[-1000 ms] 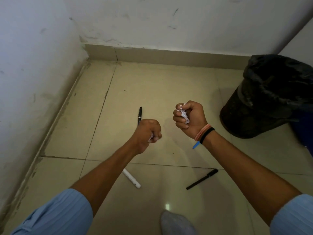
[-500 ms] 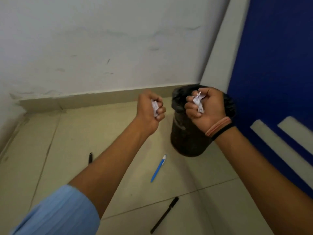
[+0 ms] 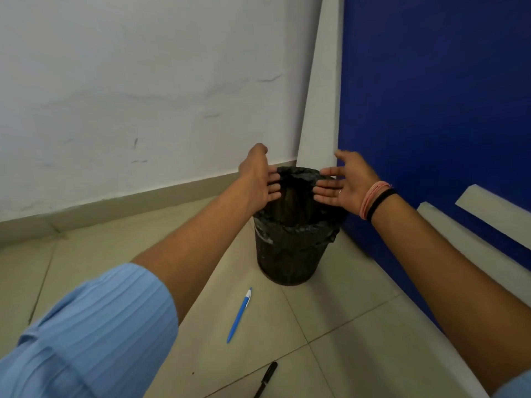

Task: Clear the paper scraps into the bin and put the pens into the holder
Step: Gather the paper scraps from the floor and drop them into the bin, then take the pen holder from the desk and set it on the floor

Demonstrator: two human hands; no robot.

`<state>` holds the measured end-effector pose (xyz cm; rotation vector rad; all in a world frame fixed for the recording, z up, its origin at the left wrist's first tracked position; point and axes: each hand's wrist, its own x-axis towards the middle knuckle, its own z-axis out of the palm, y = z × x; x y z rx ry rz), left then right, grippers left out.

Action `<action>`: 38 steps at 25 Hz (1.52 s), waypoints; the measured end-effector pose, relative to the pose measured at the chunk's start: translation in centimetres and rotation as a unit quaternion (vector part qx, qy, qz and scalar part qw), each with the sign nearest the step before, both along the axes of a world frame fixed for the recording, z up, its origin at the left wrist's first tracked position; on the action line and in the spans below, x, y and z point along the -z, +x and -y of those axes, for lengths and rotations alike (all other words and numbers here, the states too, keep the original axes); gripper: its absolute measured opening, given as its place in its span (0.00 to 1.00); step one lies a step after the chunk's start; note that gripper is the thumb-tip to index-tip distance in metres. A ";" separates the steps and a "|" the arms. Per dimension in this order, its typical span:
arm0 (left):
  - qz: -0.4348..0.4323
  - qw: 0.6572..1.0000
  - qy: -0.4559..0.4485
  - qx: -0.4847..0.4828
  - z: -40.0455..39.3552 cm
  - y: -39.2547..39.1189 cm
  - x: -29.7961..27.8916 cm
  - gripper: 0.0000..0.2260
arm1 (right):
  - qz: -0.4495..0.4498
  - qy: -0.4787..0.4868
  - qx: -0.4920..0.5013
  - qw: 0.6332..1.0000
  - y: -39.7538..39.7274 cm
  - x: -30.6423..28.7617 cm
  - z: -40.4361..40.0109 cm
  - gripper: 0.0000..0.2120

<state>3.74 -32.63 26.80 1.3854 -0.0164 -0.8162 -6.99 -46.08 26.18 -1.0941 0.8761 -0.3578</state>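
Note:
A black bin lined with a black plastic bag stands on the tiled floor in the corner. Both my hands hover over its mouth with the fingers spread and nothing in them: my left hand above the left rim, my right hand above the right rim. No paper scraps show in either hand. A blue-and-white pen lies on the floor in front of the bin. Near the bottom edge lies a black pen. No pen holder is in view.
A white wall with a beige skirting runs behind the bin. A blue panel with white strips closes in the right side. Beige tiles cover the floor around the bin.
Both fists held crumpled paper scraps earlier; now both hands are spread over the bin and the scraps are gone from them. My view swung right and closer to the bin.

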 end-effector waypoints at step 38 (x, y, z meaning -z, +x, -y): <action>0.063 0.964 0.064 0.251 26.2 -16.9 -53.8 0.08 | -0.118 -0.121 0.126 0.977 -23.1 -50.7 21.3 0.24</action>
